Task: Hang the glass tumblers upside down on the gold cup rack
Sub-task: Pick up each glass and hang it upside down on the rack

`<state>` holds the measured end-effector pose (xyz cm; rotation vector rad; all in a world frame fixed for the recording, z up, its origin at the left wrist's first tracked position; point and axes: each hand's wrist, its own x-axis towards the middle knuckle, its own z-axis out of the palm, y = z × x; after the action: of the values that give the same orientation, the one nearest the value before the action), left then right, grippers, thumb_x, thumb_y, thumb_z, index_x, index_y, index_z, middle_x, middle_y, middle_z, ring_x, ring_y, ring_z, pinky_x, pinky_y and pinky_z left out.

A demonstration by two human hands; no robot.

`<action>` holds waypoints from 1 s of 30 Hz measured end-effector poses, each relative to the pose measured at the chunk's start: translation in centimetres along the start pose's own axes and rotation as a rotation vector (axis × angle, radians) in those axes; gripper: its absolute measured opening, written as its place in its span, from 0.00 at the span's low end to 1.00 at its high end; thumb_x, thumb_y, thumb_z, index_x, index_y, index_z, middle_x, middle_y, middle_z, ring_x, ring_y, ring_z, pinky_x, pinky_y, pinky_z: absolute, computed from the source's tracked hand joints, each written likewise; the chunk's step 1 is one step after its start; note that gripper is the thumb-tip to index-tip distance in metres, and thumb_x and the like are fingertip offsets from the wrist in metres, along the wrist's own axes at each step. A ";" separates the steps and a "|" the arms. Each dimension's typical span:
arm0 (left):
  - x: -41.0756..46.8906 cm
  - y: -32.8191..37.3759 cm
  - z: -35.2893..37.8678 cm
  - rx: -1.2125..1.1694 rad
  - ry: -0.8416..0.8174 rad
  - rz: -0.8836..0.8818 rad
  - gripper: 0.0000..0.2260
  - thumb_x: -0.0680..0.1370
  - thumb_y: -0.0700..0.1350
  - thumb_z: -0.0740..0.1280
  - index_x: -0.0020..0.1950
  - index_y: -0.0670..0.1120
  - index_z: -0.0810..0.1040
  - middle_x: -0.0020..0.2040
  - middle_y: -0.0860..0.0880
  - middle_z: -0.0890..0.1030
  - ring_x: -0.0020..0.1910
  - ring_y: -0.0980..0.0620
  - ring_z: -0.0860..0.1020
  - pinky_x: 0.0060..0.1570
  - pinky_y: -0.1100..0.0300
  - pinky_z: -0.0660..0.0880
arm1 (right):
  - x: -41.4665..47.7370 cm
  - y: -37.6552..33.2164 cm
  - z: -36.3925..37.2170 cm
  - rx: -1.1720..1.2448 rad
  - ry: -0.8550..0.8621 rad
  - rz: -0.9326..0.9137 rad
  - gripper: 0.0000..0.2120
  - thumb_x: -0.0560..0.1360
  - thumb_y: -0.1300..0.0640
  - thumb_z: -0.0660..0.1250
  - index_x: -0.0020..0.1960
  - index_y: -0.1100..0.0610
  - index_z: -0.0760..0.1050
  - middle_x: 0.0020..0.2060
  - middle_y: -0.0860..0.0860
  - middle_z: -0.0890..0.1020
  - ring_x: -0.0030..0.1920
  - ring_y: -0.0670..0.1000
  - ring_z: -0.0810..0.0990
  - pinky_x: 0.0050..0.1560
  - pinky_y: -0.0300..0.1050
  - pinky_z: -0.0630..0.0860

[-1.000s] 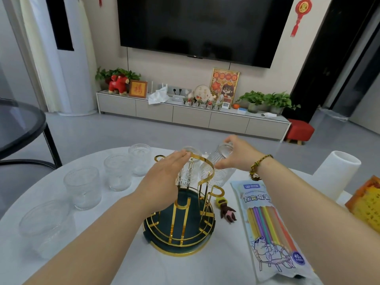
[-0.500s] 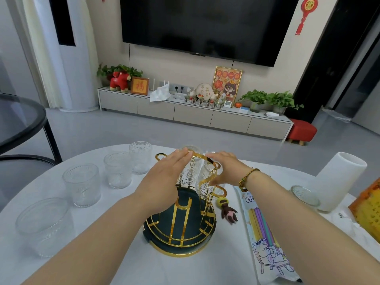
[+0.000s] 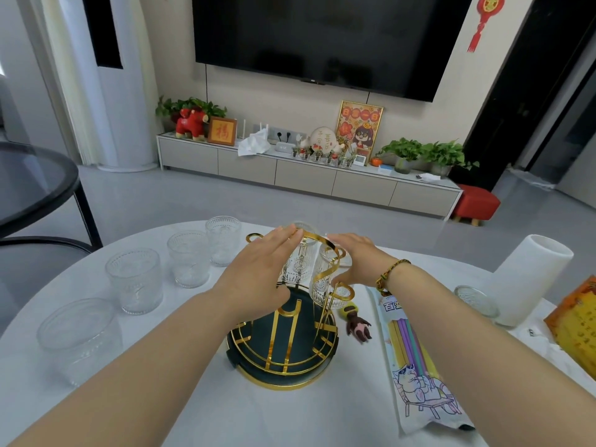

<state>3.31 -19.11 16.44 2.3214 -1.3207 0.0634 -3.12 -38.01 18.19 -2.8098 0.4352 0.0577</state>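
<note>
The left hand (image 3: 258, 279) rests flat on the gold cup rack (image 3: 283, 333) mid-table, the right hand (image 3: 350, 264) holds an upside-down tumbler (image 3: 324, 285) there, which could slip and break.

Home living room. A large dark television (image 3: 325, 37) is hanging on the beige wall, with a long low grey cabinet (image 3: 306, 175) running beneath it. Along the cabinet's top are sitting a red plush ox (image 3: 191, 121), a framed gold character print (image 3: 222, 131), a cartoon poster in a gold frame (image 3: 358, 130), potted green plants (image 3: 425, 153) and a crumpled tissue (image 3: 253, 144). A red knot ornament (image 3: 482, 19) is dangling at the wall's upper right. A red footstool (image 3: 476, 204) is standing on the grey floor at the cabinet's right end. A round white desk (image 3: 206, 408) is filling the foreground; a dark glass side table (image 3: 30, 182) is showing at far left.
</note>
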 end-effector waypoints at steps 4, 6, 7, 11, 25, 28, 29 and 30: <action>-1.1 0.0 -0.9 0.038 0.024 -0.007 0.34 0.73 0.48 0.64 0.73 0.54 0.47 0.76 0.52 0.49 0.74 0.52 0.49 0.72 0.54 0.50 | -2.5 -0.6 -1.7 0.038 0.085 0.032 0.36 0.67 0.56 0.70 0.69 0.55 0.55 0.71 0.55 0.61 0.70 0.56 0.55 0.69 0.51 0.56; -2.8 -0.3 -0.9 0.027 0.078 -0.043 0.33 0.74 0.52 0.64 0.73 0.53 0.47 0.76 0.52 0.49 0.74 0.51 0.49 0.73 0.53 0.50 | -4.0 -0.9 -2.3 0.045 0.172 0.031 0.30 0.69 0.57 0.68 0.67 0.56 0.60 0.68 0.56 0.65 0.69 0.55 0.59 0.68 0.49 0.58; -4.3 -0.6 -0.8 0.013 0.118 -0.068 0.33 0.74 0.53 0.63 0.73 0.53 0.47 0.76 0.52 0.49 0.74 0.52 0.50 0.73 0.54 0.49 | -4.8 -1.4 -2.4 0.031 0.231 0.021 0.25 0.70 0.58 0.66 0.65 0.56 0.63 0.66 0.56 0.68 0.67 0.55 0.61 0.67 0.48 0.59; -11.3 -3.4 1.4 0.003 0.220 -0.166 0.29 0.77 0.57 0.57 0.72 0.54 0.46 0.76 0.55 0.47 0.74 0.55 0.48 0.70 0.61 0.43 | -7.8 -4.0 -0.4 -0.033 0.475 -0.072 0.10 0.73 0.60 0.62 0.53 0.59 0.74 0.53 0.55 0.78 0.57 0.53 0.69 0.56 0.42 0.65; -24.8 -12.6 6.1 0.020 0.111 -0.648 0.56 0.58 0.74 0.25 0.69 0.43 0.63 0.73 0.44 0.63 0.73 0.47 0.58 0.73 0.51 0.48 | -3.9 -19.1 17.5 0.486 -0.066 -0.212 0.25 0.70 0.55 0.67 0.64 0.56 0.63 0.60 0.54 0.73 0.56 0.48 0.71 0.56 0.38 0.66; -25.0 -12.7 6.3 0.053 0.149 -0.655 0.44 0.64 0.67 0.39 0.69 0.41 0.62 0.73 0.44 0.63 0.73 0.49 0.57 0.73 0.53 0.47 | -1.7 -21.3 19.9 0.597 -0.176 -0.161 0.36 0.67 0.53 0.70 0.68 0.55 0.54 0.67 0.55 0.66 0.66 0.51 0.65 0.62 0.41 0.62; -25.0 -12.8 6.4 0.058 0.146 -0.653 0.42 0.63 0.65 0.40 0.69 0.41 0.62 0.73 0.45 0.63 0.73 0.49 0.57 0.73 0.53 0.46 | -0.9 -21.8 20.6 0.618 -0.205 -0.152 0.39 0.66 0.53 0.71 0.69 0.54 0.52 0.69 0.55 0.63 0.68 0.52 0.63 0.64 0.43 0.61; -25.0 -12.9 6.5 0.070 0.142 -0.652 0.42 0.63 0.65 0.40 0.68 0.42 0.63 0.73 0.45 0.63 0.73 0.49 0.57 0.73 0.54 0.46 | -0.2 -22.2 21.2 0.644 -0.222 -0.152 0.42 0.65 0.53 0.72 0.70 0.54 0.50 0.70 0.54 0.61 0.69 0.52 0.61 0.66 0.44 0.60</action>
<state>-0.69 3.77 -0.73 2.6336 -0.4580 0.0620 3.51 -11.43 4.30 -2.1621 0.1464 0.1624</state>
